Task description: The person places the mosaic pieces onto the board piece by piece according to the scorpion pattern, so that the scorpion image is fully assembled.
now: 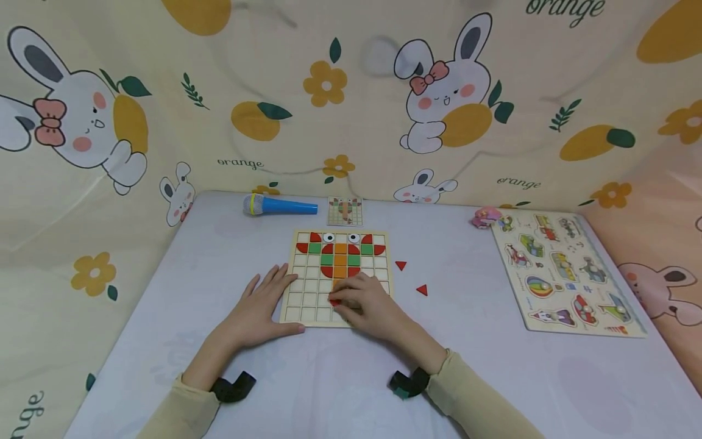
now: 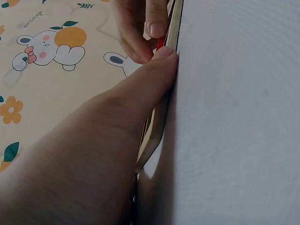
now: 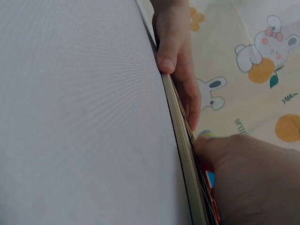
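A wooden grid board (image 1: 307,299) lies on the table, its upper cells filled with red, green and orange tiles and two eye tiles. My left hand (image 1: 258,311) rests at the board's left edge with fingers spread, the thumb along the lower left corner; that thumb (image 2: 164,54) shows on the edge in the left wrist view. Over the lower middle cells, my right hand (image 1: 373,308) pinches a small red tile (image 1: 335,302), its shape mostly covered by the fingers. Two red triangle tiles, one upper (image 1: 401,265) and one lower (image 1: 421,290), lie right of the board.
Behind the board stand a small pattern card (image 1: 345,222) and a blue toy microphone (image 1: 287,208). To the right lies a picture puzzle board (image 1: 548,244), with a pink toy (image 1: 485,217) at its upper left corner. A printed cloth (image 1: 351,140) hangs behind the table.
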Action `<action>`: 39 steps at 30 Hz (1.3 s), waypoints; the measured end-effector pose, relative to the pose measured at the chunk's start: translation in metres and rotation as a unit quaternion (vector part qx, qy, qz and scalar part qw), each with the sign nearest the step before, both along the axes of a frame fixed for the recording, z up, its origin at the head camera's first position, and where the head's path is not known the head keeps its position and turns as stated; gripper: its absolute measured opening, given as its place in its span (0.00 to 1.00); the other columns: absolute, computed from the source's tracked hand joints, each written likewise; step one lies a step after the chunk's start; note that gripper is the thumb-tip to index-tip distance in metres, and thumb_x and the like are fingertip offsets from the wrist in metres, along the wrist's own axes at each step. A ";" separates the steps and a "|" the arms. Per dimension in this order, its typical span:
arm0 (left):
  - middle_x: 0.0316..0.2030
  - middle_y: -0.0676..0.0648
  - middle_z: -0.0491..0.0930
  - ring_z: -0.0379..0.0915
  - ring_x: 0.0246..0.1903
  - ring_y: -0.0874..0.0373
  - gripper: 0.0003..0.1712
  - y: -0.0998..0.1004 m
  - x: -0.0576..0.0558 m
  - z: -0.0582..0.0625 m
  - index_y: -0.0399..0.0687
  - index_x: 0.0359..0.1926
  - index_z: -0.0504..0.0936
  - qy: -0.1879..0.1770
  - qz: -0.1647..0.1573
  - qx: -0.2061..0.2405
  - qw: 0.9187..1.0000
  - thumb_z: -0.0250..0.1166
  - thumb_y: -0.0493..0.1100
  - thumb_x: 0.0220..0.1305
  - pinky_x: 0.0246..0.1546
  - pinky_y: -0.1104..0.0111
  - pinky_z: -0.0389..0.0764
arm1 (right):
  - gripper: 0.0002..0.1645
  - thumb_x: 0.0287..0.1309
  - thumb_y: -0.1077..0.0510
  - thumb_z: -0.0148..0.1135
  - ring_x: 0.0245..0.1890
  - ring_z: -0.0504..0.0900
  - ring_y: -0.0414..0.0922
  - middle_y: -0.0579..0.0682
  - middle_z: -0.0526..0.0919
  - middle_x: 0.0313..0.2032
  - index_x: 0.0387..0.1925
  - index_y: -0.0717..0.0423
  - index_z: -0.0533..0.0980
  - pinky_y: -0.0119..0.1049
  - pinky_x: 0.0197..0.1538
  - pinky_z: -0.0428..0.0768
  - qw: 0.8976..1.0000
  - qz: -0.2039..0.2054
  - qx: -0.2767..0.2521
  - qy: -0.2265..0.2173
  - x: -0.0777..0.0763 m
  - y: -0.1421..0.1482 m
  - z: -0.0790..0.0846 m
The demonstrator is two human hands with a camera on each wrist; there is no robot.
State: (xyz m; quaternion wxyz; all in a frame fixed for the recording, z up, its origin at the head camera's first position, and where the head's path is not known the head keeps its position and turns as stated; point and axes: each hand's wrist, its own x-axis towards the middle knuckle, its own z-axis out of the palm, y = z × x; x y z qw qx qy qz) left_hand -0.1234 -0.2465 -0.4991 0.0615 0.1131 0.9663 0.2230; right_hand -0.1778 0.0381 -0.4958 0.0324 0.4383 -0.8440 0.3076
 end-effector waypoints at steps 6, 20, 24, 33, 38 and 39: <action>0.84 0.40 0.49 0.38 0.85 0.41 0.68 -0.001 0.000 -0.001 0.49 0.83 0.61 0.002 0.000 0.000 1.000 0.71 0.80 0.51 0.81 0.37 0.38 | 0.11 0.63 0.56 0.75 0.50 0.80 0.43 0.44 0.86 0.47 0.48 0.48 0.90 0.42 0.52 0.80 0.999 -0.032 -0.022 -0.003 0.001 0.002 -0.001; 0.84 0.40 0.50 0.40 0.84 0.41 0.66 0.000 0.000 0.003 0.49 0.82 0.62 -0.002 -0.005 0.003 1.000 0.71 0.80 0.52 0.81 0.38 0.40 | 0.11 0.64 0.48 0.76 0.42 0.73 0.40 0.42 0.80 0.41 0.45 0.45 0.89 0.38 0.45 0.73 0.998 -0.063 0.008 0.004 0.005 0.000 0.000; 0.84 0.40 0.50 0.40 0.84 0.41 0.66 0.000 0.000 0.002 0.50 0.82 0.62 -0.002 -0.003 -0.001 1.000 0.70 0.80 0.52 0.81 0.37 0.40 | 0.09 0.64 0.49 0.75 0.44 0.75 0.43 0.44 0.81 0.42 0.42 0.47 0.87 0.41 0.46 0.74 0.998 -0.070 0.001 0.001 0.007 -0.001 0.000; 0.84 0.40 0.50 0.39 0.84 0.41 0.65 -0.002 0.001 0.005 0.49 0.82 0.62 -0.005 -0.006 -0.001 1.000 0.71 0.79 0.53 0.81 0.38 0.39 | 0.18 0.63 0.47 0.76 0.49 0.78 0.46 0.47 0.83 0.45 0.51 0.49 0.87 0.43 0.49 0.72 0.994 -0.102 0.013 -0.022 0.010 -0.013 0.009; 0.85 0.40 0.49 0.39 0.84 0.41 0.66 -0.001 0.001 0.005 0.49 0.82 0.61 -0.008 -0.007 0.001 1.000 0.71 0.79 0.53 0.81 0.38 0.39 | 0.18 0.61 0.44 0.77 0.50 0.76 0.46 0.47 0.82 0.44 0.48 0.47 0.89 0.45 0.50 0.72 0.994 -0.093 0.049 -0.018 0.008 -0.027 0.016; 0.85 0.40 0.49 0.38 0.84 0.41 0.66 -0.001 0.000 0.005 0.49 0.82 0.61 -0.008 -0.008 0.001 1.000 0.70 0.80 0.53 0.81 0.38 0.39 | 0.18 0.61 0.44 0.78 0.50 0.76 0.47 0.48 0.82 0.45 0.47 0.47 0.90 0.46 0.51 0.73 0.994 -0.092 0.057 -0.017 0.008 -0.029 0.017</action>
